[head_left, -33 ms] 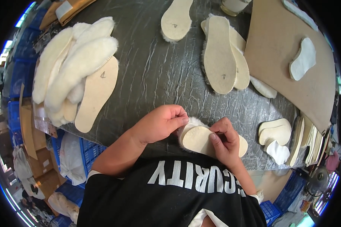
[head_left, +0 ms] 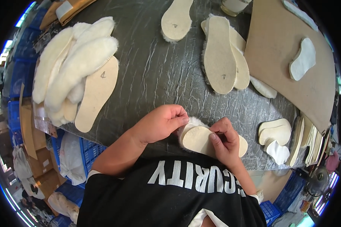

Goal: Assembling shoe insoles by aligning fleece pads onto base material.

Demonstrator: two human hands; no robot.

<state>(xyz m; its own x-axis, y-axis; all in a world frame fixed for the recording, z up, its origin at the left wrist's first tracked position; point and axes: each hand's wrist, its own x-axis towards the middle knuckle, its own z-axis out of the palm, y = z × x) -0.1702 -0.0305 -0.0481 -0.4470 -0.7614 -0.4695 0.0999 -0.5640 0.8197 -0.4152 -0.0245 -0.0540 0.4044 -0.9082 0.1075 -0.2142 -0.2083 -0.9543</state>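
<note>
1. Head view (12 o'clock = away from the person): cream insole stack near the person's edge of the dark worktop, fleece showing along its 11-to-1 o'clock rim. Cannot tell how many layers.

2. Head view, step in hand: looks like close work on the stack's rim, perhaps lining up or picking at the fleece. A reading only; the fingers cover the detail.

3. Head view, left grip: thumb and forefinger pinched together at the stack's 10 o'clock rim. Whether fleece, thread or nothing sits between the tips, cannot tell. Stack lies at its 4 o'clock.

4. Head view, right grip: closed on the stack, thumb on the upper face, forefinger bent at the 1 o'clock rim. Main part of stack at its 9 o'clock; a rounded end pokes out at 3.

5. Head view, next move: would seem to call for a steady right pinch and small, fine motions at the left fingertips, layers kept from sliding.

6. Head view, around the stack: fleecy pile at 10 o'clock; overlapping insoles between 12 and 1; small cream pieces at 3. All apart from both grips.
</note>
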